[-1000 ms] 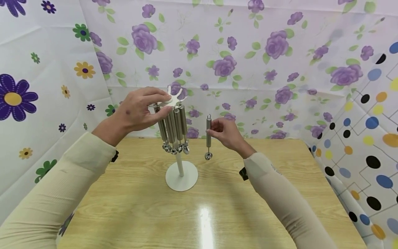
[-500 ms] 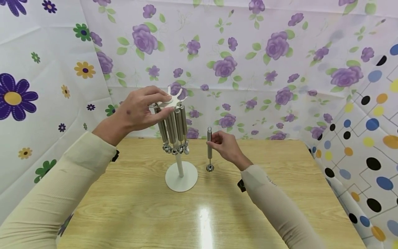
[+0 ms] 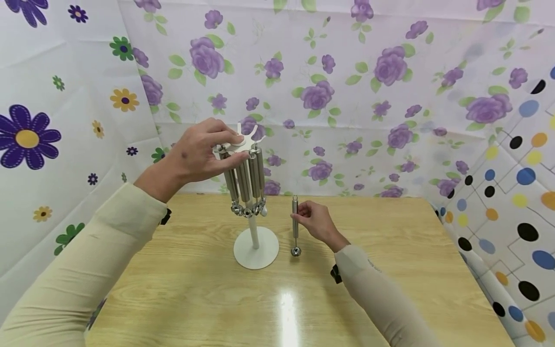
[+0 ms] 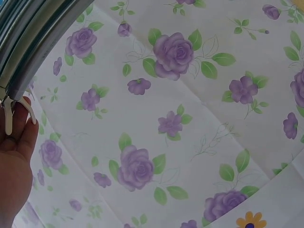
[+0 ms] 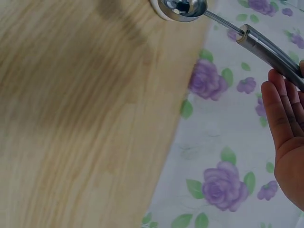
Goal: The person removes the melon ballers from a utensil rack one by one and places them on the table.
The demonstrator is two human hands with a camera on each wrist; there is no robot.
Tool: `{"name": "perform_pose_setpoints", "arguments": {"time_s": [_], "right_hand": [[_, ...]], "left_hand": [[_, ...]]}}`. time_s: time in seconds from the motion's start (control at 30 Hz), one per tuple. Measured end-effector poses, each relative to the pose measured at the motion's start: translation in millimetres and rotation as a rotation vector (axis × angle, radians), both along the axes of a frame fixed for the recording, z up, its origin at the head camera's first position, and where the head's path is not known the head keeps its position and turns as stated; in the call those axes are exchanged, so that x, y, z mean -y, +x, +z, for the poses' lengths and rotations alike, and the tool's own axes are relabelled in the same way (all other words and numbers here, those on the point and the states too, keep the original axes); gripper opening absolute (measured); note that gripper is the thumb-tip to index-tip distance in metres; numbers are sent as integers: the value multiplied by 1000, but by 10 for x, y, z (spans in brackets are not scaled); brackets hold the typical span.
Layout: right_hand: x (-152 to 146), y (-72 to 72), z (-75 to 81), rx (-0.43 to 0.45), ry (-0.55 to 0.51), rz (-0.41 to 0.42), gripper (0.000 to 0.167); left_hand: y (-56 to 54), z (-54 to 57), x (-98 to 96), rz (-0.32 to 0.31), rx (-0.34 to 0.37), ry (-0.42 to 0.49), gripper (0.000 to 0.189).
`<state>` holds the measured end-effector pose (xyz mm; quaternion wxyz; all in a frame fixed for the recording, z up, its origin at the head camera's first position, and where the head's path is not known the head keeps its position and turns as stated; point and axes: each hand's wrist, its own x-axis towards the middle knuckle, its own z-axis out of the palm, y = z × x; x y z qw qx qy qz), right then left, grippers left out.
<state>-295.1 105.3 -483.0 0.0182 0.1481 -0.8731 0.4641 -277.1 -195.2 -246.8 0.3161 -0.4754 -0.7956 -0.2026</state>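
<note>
My right hand [image 3: 318, 220] pinches the metal handle of a small round-bowled scoop [image 3: 295, 222]. The scoop hangs upright, bowl down, just right of the white utensil stand [image 3: 257, 250]; in the right wrist view its shiny bowl [image 5: 183, 8] is at the top. My left hand [image 3: 201, 152] grips the hooked top of the stand, thumb in front and fingers over it. Several metal-handled utensils [image 3: 244, 180] hang from the hooks with their heads down, partly hidden by the thumb. In the left wrist view, white hooks [image 4: 8, 118] show beside the fingers.
A light wooden table [image 3: 195, 289] bears the stand's round base. Behind it hangs a purple-flowered cloth [image 3: 347, 96]. More patterned cloth encloses the left and right sides, the right one dotted [image 3: 520, 202].
My right hand has lowered the scoop, bringing its bowl close to the tabletop beside the stand's base. The left hand has stayed on the stand's top.
</note>
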Motion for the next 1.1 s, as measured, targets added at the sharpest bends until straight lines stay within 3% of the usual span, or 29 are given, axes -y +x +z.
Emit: {"name": "perform_pose_setpoints", "arguments": {"time_s": [0.23, 0.9, 1.1], "right_hand": [[-5, -16, -193, 17, -2, -32, 22], [14, -120, -666, 270, -130, -99, 19], [32, -131, -771, 350, -94, -142, 21]], "left_hand": [[6, -10, 13, 9, -8, 3, 70], [19, 11, -2, 11, -46, -20, 67], [19, 4, 8, 18, -32, -23, 68]]}}
